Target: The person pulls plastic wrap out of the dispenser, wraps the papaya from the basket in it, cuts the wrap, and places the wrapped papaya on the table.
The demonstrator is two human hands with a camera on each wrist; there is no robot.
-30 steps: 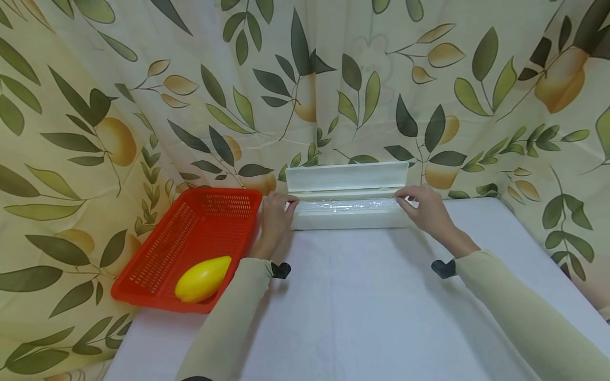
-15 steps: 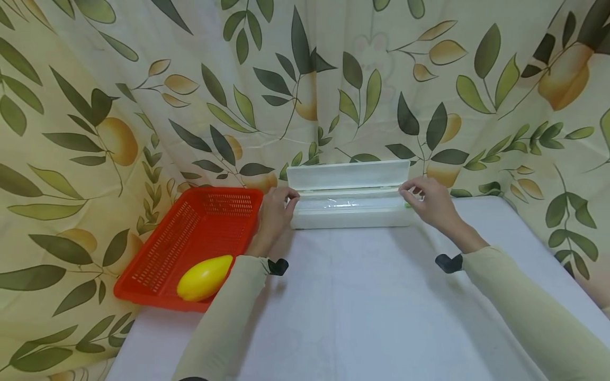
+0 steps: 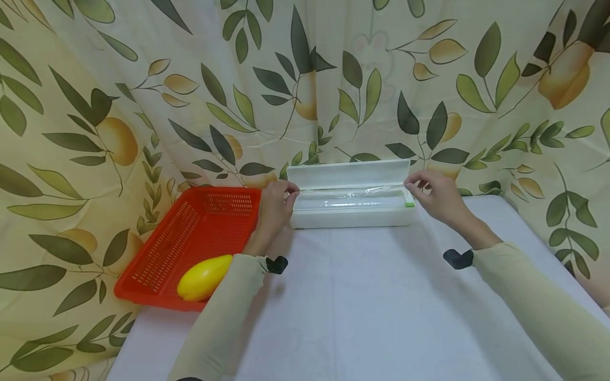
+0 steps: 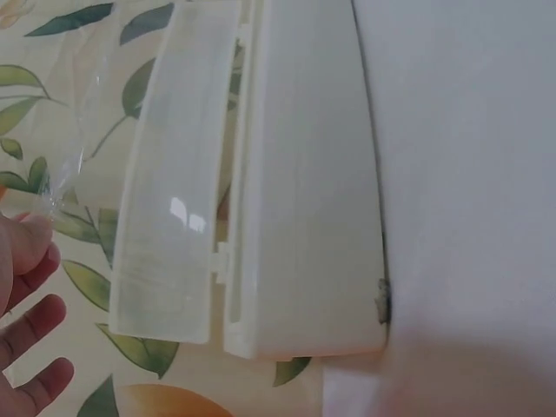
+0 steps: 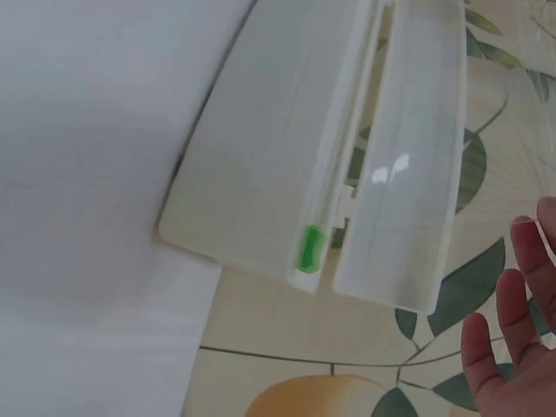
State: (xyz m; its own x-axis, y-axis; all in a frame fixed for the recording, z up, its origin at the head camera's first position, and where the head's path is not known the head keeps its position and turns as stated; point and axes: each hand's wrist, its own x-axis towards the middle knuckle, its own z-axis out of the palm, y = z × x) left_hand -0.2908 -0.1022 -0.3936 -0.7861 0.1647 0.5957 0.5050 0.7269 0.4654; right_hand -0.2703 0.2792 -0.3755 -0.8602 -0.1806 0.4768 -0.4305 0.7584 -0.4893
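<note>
— What's in the containers?
— The white dispenser box (image 3: 350, 210), lid up at the table's (image 3: 381, 307) far edge, holds cling film (image 3: 350, 194); the red basket (image 3: 190, 243) (left edge) holds a yellow fruit (image 3: 204, 277).
— Changes?
— The left hand (image 3: 275, 207) and right hand (image 3: 434, 197), each pinching a film corner, have lifted it higher. Near side lies open.

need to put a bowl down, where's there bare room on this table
The white table is bare in front of the cling film dispenser, between the two sleeves, and right of it. Crowded: the left hand beside the red basket holding the yellow fruit.
</note>
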